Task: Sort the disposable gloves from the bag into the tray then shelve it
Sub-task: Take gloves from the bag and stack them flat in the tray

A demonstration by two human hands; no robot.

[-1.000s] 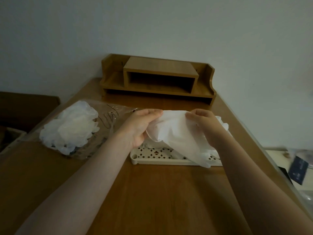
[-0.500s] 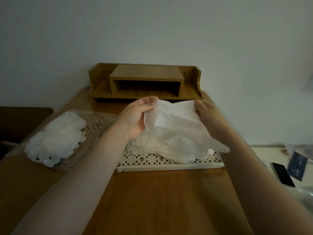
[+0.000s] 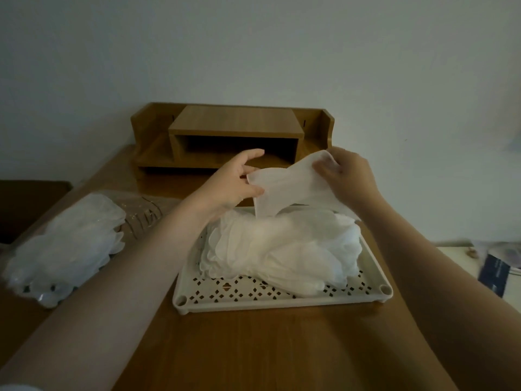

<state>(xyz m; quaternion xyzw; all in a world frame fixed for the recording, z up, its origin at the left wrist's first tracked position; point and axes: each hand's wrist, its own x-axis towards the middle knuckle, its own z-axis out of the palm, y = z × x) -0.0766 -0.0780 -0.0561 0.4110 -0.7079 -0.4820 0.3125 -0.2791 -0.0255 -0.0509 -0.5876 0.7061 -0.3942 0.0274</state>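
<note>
The person is standing at a wooden desk (image 3: 253,348) and holding one white glove (image 3: 293,187) above a cream perforated tray (image 3: 282,299).

Right hand (image 3: 348,173): the fingers are curling inward and pinching the upper far corner of the glove, with the thin material showing over the fingertips. The glove is hanging down and toward the left hand from that pinch.

Left hand (image 3: 234,182): the thumb is pressing against the near left edge of the glove. The index finger is extending forward above the glove, apart from the thumb. How the remaining fingers are lying I cannot tell, as the glove and the palm are hiding them.

Below both sets of fingers, a loose pile of gloves (image 3: 282,249) is lying in the tray, filling its far and middle parts. The lower edge of the held glove is touching or nearly touching the top of that pile; which, I cannot tell. The near strip of the tray floor is showing bare.

Out to the left of the left forearm, a clear plastic bag (image 3: 64,246) is lying on the desk with more gloves inside it.

Beyond the fingertips, a wooden shelf unit (image 3: 234,136) is standing at the back of the desk against the wall.
</note>
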